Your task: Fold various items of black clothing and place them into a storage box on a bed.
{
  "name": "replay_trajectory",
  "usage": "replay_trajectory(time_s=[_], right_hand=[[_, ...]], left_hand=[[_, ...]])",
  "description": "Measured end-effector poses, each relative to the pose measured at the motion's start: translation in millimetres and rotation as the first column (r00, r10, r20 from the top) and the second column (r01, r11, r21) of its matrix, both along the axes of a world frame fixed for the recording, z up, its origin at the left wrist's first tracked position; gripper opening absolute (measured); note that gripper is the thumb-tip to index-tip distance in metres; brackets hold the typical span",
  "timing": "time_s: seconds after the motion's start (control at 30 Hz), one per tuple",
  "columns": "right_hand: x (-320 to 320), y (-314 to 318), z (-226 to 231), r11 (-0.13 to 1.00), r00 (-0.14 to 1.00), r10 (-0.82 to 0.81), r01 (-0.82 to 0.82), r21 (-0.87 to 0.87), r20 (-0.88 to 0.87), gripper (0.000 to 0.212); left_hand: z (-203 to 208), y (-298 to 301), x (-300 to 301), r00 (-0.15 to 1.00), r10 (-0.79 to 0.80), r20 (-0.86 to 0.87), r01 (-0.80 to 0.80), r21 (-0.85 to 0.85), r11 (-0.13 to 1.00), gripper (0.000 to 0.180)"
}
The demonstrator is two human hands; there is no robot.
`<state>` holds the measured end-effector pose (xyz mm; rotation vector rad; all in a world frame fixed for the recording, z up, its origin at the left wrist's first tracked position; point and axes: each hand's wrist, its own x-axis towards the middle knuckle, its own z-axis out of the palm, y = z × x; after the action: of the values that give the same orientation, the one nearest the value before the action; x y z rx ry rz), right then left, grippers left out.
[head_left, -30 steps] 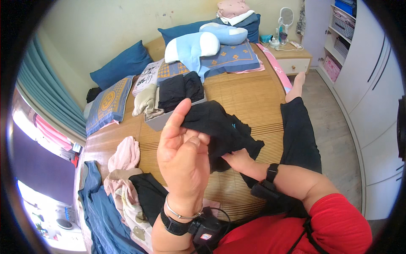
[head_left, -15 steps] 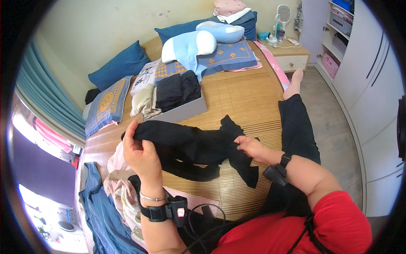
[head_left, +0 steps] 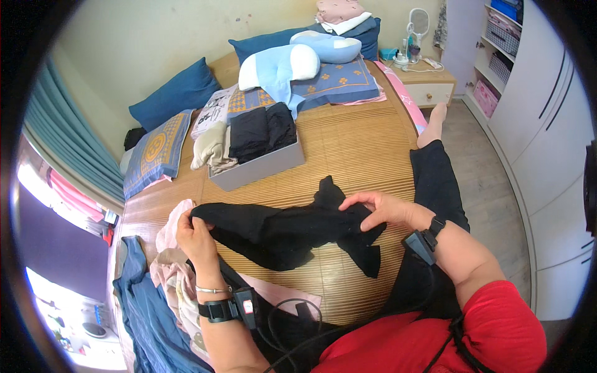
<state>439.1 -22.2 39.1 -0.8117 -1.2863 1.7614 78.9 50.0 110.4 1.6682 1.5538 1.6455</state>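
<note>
A black garment (head_left: pixel 267 233) lies stretched sideways over the slatted mat on the bed; its exact kind is hard to make out. At its left end, my left hand (head_left: pixel 196 239) pinches the cloth between thumb and fingers. My right hand (head_left: pixel 379 211) hovers by the garment's other end, thumb and forefinger spread apart and gripping nothing. Uneven flaps of the cloth fan out below and beside that hand. Just beyond the garment stands a grey box (head_left: pixel 264 168) with folded dark clothes (head_left: pixel 252 133) and a beige bundle (head_left: pixel 211 146) at its left side.
Left of me, pink and cream cloth (head_left: pixel 177 273) and blue clothes (head_left: pixel 146 298) are piled on the bed. Pillows (head_left: pixel 280 68) line the far end. My outstretched leg (head_left: pixel 438 186) runs along the right edge. A nightstand (head_left: pixel 429 87) and white wardrobe (head_left: pixel 522 124) stand beyond.
My left hand has come down nearer to me, lowering its end of the black garment. My right hand has let go of the cloth, and its fingers have spread.
</note>
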Motion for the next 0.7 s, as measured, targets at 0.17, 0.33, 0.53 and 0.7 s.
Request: replay_trajectory(time_s=[0.17,0.33,0.53,0.7], right_hand=[[-4,0,24,0.894,0.837,-0.07,-0.189,0.407,0.543,0.074],[-22,-8,21,0.836,0.698,-0.242,-0.202,0.51,0.674,0.085],[-23,-11,3,0.707,0.463,-0.508,-0.258,0.658,0.726,0.075],[-4,3,-19,0.727,0.491,-0.587,-0.031,0.686,0.644,0.053]], left_hand=[[4,0,-4,0.999,0.035,-0.015,-0.036,-0.086,0.996,0.017],[7,3,-3,0.996,0.069,-0.051,-0.074,-0.109,0.991,0.02],[10,6,-4,0.995,0.098,0.027,-0.095,-0.101,0.99,0.027],[24,-4,2,0.991,0.052,0.12,-0.036,-0.138,0.99,0.027]])
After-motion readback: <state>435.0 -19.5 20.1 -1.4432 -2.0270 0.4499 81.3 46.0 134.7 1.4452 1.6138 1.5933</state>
